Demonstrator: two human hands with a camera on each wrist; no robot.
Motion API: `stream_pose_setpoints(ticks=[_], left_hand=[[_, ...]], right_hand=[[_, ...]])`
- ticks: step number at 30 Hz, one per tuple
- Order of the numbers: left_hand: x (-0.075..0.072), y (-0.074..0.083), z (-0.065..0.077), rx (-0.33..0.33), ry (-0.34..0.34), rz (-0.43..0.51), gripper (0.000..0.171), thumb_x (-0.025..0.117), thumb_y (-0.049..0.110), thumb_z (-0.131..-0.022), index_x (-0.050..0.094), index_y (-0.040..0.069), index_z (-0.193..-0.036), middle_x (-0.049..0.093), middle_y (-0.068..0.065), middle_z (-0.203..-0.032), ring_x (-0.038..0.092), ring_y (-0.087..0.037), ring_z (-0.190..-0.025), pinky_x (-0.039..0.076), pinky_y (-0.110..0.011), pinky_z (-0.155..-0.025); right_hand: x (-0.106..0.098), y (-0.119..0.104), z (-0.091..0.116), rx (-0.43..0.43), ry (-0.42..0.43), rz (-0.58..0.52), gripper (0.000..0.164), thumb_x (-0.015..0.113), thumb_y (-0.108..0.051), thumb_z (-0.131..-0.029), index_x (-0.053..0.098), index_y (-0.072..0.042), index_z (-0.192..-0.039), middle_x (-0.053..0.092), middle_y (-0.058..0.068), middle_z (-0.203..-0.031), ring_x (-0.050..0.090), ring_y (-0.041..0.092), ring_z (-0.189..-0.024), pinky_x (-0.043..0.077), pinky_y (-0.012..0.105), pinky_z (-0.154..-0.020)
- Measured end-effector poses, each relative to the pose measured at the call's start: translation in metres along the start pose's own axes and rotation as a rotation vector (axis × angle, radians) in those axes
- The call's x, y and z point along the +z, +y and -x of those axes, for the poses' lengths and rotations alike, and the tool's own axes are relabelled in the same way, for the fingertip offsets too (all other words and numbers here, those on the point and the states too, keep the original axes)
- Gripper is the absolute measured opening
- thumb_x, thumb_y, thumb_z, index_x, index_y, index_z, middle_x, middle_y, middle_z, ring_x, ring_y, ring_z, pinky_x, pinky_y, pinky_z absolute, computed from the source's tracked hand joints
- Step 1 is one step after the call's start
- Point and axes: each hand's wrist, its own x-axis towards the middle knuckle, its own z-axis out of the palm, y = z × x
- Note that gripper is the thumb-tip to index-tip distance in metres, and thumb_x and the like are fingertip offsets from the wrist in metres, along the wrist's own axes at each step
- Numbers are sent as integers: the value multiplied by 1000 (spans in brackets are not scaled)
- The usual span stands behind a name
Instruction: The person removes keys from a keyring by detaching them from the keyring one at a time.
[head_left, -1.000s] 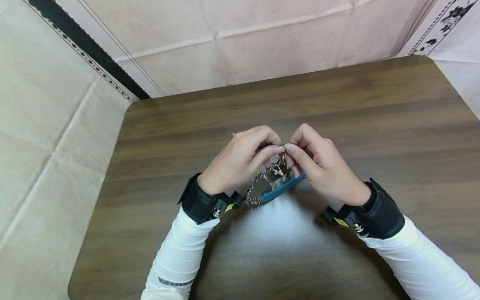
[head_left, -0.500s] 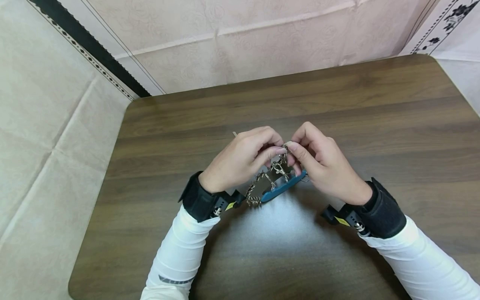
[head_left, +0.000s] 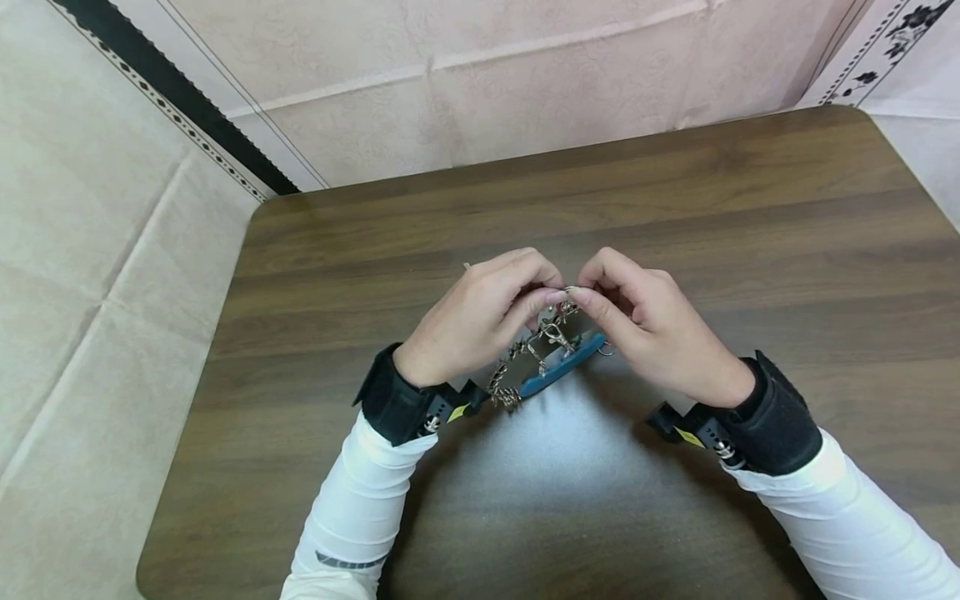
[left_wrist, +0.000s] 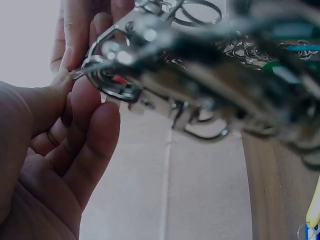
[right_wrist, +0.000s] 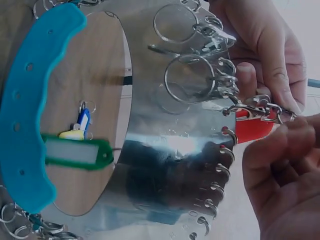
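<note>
A metal key holder plate point(right_wrist: 175, 150) with a blue handle point(head_left: 562, 367) hangs below both hands, its edges lined with small rings and snap hooks. My left hand point(head_left: 487, 312) and right hand point(head_left: 648, 329) meet fingertip to fingertip above it. Thumbs and forefingers pinch a small metal ring at the end of a short chain point(right_wrist: 265, 111) on the plate's edge; the fingertips partly hide the ring. In the right wrist view, a red key tag point(right_wrist: 255, 131) hangs close to the fingers, and a green key tag point(right_wrist: 75, 152) hangs across the handle opening.
The wooden table point(head_left: 465, 517) lies beneath the hands. A blue key tag point(right_wrist: 84, 120) and a yellow key tag point(right_wrist: 72, 134) lie on it beyond the handle opening. Light patterned cloth point(head_left: 480, 92) rises behind the table.
Both hands stay pinching at the same spot. The plate and handle swing slightly, and the red tag seen among the clips earlier is now out of sight in the head view.
</note>
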Motion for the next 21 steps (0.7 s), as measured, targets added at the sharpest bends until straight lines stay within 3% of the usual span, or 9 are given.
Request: stream_pose_setpoints(ticks=[10,16,21], left_hand=[[-1,0,-1,-13,7,15,6,61,8,-101,63,3,-98,61,-4,-86,57,-8,-72,49,-19,-65],[-1,-1,-1,-33,21,39,6,63,7,-99,63,3,-95,62,-5,-84,57,-7,-70,50,-21,-63],[-1,-2,-1,-52,4,58,6,65,7,-98,63,3,-94,63,-6,-83,57,-7,-69,50,-21,-62]], right_hand=[[1,-2,1,36,-43,-48,11,52,3,-102,53,-4,-94,55,-2,-73,52,11,-56,45,21,-52],[6,-1,1,53,4,-62,11,51,2,-103,52,-2,-94,55,5,-70,52,11,-55,46,22,-52],[7,-1,1,63,49,-77,10,51,2,-103,54,-1,-94,56,3,-69,52,11,-53,47,23,-51]])
